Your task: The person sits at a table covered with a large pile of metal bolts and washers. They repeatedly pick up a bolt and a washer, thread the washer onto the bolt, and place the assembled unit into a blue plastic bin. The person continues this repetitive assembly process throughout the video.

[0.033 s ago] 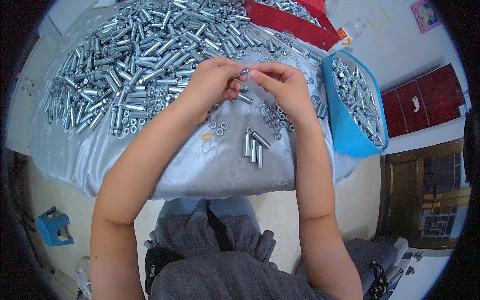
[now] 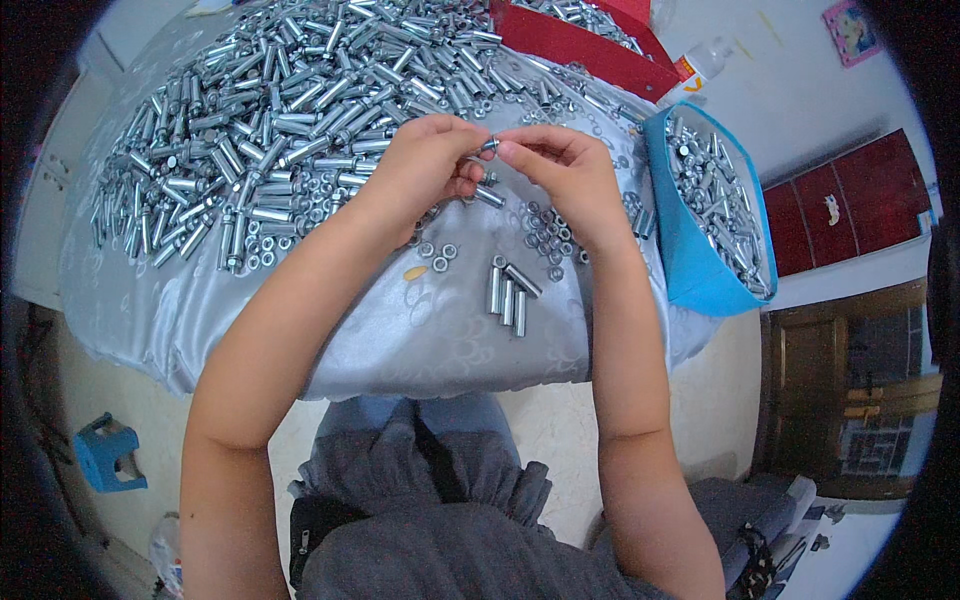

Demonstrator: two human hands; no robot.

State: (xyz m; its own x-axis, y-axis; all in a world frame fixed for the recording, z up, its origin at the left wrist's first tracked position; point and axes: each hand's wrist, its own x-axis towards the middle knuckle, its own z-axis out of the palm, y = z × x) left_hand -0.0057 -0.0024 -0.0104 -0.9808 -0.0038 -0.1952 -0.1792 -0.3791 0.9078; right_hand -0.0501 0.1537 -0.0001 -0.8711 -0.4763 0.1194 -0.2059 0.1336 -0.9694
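Note:
Over the table's middle, my left hand (image 2: 430, 170) is closed round a small metal bolt (image 2: 489, 145), most of it hidden by the fingers. My right hand (image 2: 565, 170) meets it fingertip to fingertip, thumb and forefinger pinching a small ring-like piece at the bolt's end; nut or washer, I cannot tell. Below the hands lie several short metal sleeves (image 2: 507, 300). Loose hex nuts (image 2: 437, 257) lie by my left wrist, and more nuts (image 2: 545, 235) are gathered beside my right wrist. A large heap of metal anchor bolts (image 2: 290, 100) spreads across the left and far side.
A blue fabric bin (image 2: 700, 270) full of anchor bolts stands at the right edge of the cloth-covered table (image 2: 430, 350). Farther back sit a red box (image 2: 590, 50) with metal parts and a plastic bottle (image 2: 700, 65). A blue stool (image 2: 110, 455) is on the floor at left.

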